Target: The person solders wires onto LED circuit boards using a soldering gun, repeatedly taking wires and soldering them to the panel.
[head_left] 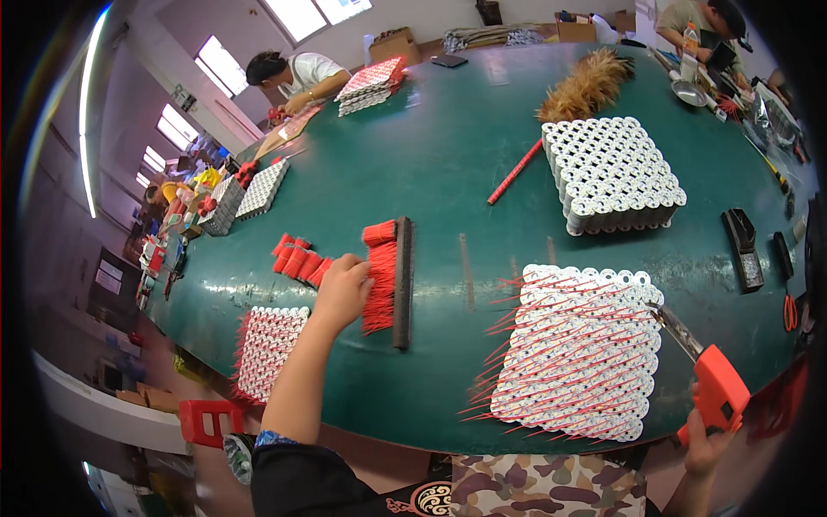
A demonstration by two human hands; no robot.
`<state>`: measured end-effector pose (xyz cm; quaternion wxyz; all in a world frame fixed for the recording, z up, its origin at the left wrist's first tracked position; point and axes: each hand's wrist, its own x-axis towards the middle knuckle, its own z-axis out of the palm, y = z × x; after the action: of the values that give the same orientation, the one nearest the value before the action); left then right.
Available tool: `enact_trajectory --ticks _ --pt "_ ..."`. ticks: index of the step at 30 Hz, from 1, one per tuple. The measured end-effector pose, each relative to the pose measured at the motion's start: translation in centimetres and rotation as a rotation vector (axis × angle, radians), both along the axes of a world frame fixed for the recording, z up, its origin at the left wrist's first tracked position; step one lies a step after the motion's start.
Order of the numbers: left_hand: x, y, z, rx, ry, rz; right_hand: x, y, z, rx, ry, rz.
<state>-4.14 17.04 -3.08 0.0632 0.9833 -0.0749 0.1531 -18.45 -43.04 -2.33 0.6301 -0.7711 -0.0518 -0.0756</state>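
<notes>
My right hand (708,444) grips a red pistol-handled soldering gun (719,388). Its metal nose points up and left, and the tip reaches the right edge of a white battery pack (577,353). Slanting thin red wires cover that pack's round cell tops and stick out past its left side. My left hand (345,289) is closed, its fingertips pinched at the edge of a heap of red wires (382,289). The heap lies along a dark bar (402,284). Several red wire bundles (297,260) lie just beyond the left hand.
A bare white battery pack stack (612,172) stands farther back, near a feather duster (586,84). Left of my forearm sits another wired pack (271,349). A black holder (743,250) and orange-handled scissors (789,306) lie at right. People (301,77) work across the green table (448,172).
</notes>
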Motion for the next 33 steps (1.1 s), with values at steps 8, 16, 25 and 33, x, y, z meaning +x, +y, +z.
enact_trajectory --ticks 8,16,25,33 --pt "0.1 -0.5 -2.3 0.140 -0.059 -0.034 -0.8 -0.4 -1.2 -0.101 -0.075 -0.145" --pt "1.0 -0.5 -2.5 0.340 -0.144 -0.144 -1.2 -0.3 -1.4 -0.192 -0.029 -0.226" --pt "1.1 -0.8 -2.4 0.326 -0.164 -0.103 -0.2 -0.9 0.5 -0.294 -0.207 -0.131" --pt "1.4 -0.3 -0.9 0.512 -0.126 -0.198 0.2 -1.2 0.2 -0.229 -0.215 -0.118"
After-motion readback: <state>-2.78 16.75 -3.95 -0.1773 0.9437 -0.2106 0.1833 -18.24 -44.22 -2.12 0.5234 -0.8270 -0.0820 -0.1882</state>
